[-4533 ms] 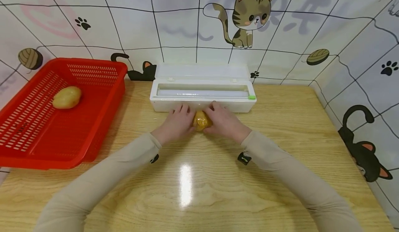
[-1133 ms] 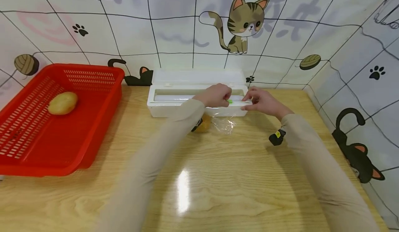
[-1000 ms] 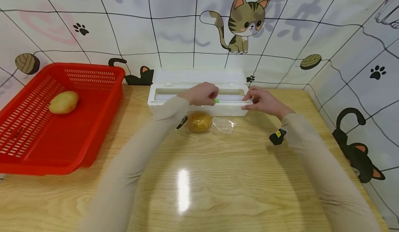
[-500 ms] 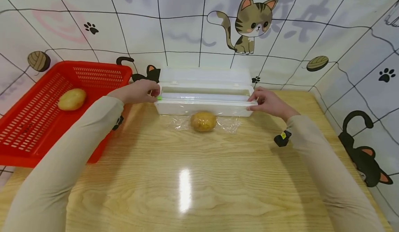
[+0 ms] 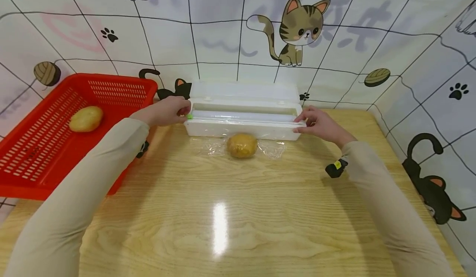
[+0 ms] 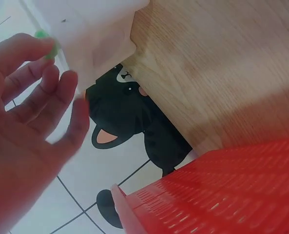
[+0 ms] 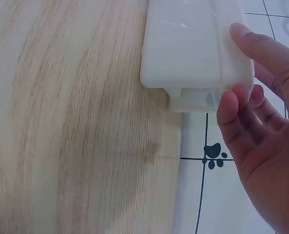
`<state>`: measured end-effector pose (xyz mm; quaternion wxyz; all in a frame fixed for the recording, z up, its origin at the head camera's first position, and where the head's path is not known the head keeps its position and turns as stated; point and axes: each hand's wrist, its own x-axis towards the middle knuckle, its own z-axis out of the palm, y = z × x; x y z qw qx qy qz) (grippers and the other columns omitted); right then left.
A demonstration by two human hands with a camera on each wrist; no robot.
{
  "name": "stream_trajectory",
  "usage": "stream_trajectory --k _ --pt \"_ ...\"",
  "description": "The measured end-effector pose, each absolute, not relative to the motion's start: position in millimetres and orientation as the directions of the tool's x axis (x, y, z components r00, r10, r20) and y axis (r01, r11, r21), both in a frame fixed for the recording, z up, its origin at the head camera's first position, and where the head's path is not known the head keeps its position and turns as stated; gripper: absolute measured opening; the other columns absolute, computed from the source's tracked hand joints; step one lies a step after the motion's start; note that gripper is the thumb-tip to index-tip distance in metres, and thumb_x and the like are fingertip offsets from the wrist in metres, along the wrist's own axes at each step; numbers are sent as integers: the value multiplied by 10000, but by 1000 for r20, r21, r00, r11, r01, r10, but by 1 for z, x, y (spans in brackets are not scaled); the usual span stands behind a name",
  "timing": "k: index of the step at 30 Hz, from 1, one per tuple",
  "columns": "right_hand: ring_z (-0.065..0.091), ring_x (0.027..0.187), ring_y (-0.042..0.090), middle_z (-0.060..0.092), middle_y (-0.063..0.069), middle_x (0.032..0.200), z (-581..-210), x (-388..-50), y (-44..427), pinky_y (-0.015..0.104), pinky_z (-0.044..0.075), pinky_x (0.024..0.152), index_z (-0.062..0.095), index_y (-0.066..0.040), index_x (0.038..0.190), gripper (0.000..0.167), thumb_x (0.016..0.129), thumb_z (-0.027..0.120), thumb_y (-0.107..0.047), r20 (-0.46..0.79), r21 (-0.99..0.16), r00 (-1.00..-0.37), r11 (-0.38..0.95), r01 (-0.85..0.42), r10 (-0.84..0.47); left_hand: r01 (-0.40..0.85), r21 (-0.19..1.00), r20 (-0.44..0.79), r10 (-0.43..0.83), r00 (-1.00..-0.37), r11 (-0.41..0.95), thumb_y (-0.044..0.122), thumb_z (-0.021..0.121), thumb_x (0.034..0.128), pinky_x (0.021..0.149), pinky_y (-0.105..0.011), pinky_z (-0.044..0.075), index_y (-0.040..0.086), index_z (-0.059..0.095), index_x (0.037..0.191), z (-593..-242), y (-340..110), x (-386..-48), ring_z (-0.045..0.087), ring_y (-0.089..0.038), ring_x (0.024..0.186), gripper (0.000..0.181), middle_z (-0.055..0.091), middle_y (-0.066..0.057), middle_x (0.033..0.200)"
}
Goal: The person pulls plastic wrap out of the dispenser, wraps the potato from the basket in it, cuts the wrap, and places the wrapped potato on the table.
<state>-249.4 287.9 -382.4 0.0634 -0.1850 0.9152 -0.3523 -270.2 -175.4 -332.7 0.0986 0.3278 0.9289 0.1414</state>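
The long white box (image 5: 241, 130) stands against the back wall, its lid raised and a roll (image 5: 245, 115) of clear film inside. At the box's left end my left hand (image 5: 163, 111) pinches the small green slider (image 6: 48, 45) between thumb and finger. My right hand (image 5: 322, 125) grips the right end; in the right wrist view its thumb lies on the box (image 7: 193, 48) and its fingers curl at the end. Just in front of the box a potato (image 5: 242, 145) lies in clear film (image 5: 271, 149) spread out on both sides.
A red plastic basket (image 5: 128, 177) with one bare potato (image 5: 86, 119) in it stands to the left, partly behind my left sleeve. The wooden table (image 5: 223, 202) runs to a cat-patterned wall covering (image 5: 215, 41) at the back and right.
My left hand has moved from the right part of the box to its left end with the green slider. The right hand stays at the right end. Earlier, both hands were on the wrapped potato.
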Motion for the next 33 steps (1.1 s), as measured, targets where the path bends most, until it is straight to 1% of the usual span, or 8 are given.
stream_trajectory --k 8,14,18,20,22,25,29,33 --pt "510 769 233 506 109 1054 -379 -247 290 281 442 649 695 -19 1084 234 879 721 -127 54 -681 -894 639 -358 -444 597 349 -45 649 -759 722 -28 657 869 741 -376 456 4 559 915 -339 -180 -271 482 -269 805 113 498 -103 850" --pt "529 796 237 504 94 1060 -377 -245 289 288 459 660 690 -34 1101 240 887 713 -141 31 -677 -902 655 -335 -430 584 346 -41 634 -773 734 -32 647 872 719 -371 442 0 555 921 -338 -179 -269 480 -279 804 109 491 -112 836" --pt "554 796 246 496 118 1052 -376 -242 288 303 474 687 639 -25 1195 342 890 713 -161 33 -633 -901 688 -354 -433 554 302 -51 593 -804 776 68 652 886 700 -356 466 17 552 984 -338 -169 -262 501 -272 808 149 509 -116 893" --pt "565 795 244 483 123 1060 -376 -239 287 318 476 705 588 -32 1267 428 888 718 -182 28 -610 -904 709 -354 -427 569 230 -25 589 -808 790 155 657 897 695 -357 471 31 555 1033 -340 -160 -257 501 -269 829 210 515 -114 940" --pt "572 800 244 466 123 1084 -374 -236 287 341 478 720 534 -42 1327 502 885 721 -192 21 -602 -907 719 -347 -420 599 149 21 603 -797 786 229 669 903 707 -367 458 46 558 1083 -343 -149 -252 490 -272 861 280 513 -107 976" --pt "575 805 249 448 130 1111 -373 -231 286 374 480 743 491 -49 1359 535 892 713 -182 18 -598 -905 721 -350 -424 665 58 111 657 -746 745 287 697 896 736 -409 422 50 555 1115 -349 -130 -247 465 -292 918 352 512 -111 1009" --pt "581 813 256 436 143 1114 -374 -228 285 370 486 751 512 -36 1323 476 902 698 -156 34 -598 -896 709 -373 -443 706 52 146 694 -705 706 334 707 888 795 -455 396 84 542 1137 -358 -110 -247 470 -284 967 390 515 -84 1042" --pt "572 810 239 426 134 1087 -376 -225 285 304 481 738 549 -34 1236 382 905 694 -158 53 -609 -893 694 -383 -446 727 84 160 711 -685 681 372 638 931 810 -474 378 103 566 1112 -365 -98 -248 481 -267 935 332 537 -59 1015"
